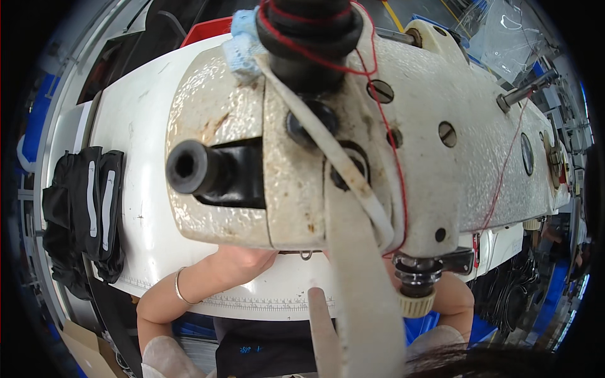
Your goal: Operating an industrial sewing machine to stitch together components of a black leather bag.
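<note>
A cream sewing machine head (214, 107) fills the middle of the view and covers most of both hands. My left hand (246, 259) reaches in under its near left edge; the wrist and back of the hand show, the fingers are hidden. From the right, my right forearm (455, 299) bends in behind the machine's black and cream knob (417, 283), and the hand is covered. What either hand holds cannot be made out. Red thread (398, 170) runs over the machine. A blurred pale strap (362, 271) hangs in front, beside a tapered pale bar (321, 321).
Black folded fabric pieces with light strips (94, 208) lie on the left of the white sewing table (142, 189). A ruler scale (252, 305) runs along its near edge. A cardboard box (91, 349) stands lower left. More black pieces (504, 286) hang or lie at right.
</note>
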Demonstrator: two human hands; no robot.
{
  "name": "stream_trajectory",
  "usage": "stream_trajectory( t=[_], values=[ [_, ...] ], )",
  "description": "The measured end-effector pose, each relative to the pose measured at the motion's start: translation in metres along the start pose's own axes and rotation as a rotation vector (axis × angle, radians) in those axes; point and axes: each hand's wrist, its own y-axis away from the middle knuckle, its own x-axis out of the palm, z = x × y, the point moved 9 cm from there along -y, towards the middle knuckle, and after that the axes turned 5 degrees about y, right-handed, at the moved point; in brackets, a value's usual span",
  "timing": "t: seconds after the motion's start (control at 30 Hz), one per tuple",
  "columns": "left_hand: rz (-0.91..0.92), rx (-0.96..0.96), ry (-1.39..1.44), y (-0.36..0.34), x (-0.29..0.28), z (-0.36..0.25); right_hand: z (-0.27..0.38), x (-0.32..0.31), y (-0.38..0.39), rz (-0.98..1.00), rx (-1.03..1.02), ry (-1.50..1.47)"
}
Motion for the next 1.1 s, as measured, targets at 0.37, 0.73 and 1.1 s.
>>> stream_trajectory(
  t=[0.37,0.73,1.1],
  values=[
    [0.018,0.001,0.085,0.006,0.008,0.011,-0.005,-0.001,0.0,-0.111,0.085,-0.058],
    [0.146,-0.011,0.009,0.013,0.02,0.015,0.001,-0.012,-0.002,-0.063,-0.094,0.021],
    [0.065,0.043,-0.047,0.016,0.016,0.015,-0.004,-0.002,-0.002,-0.108,-0.005,-0.014]
  ],
)
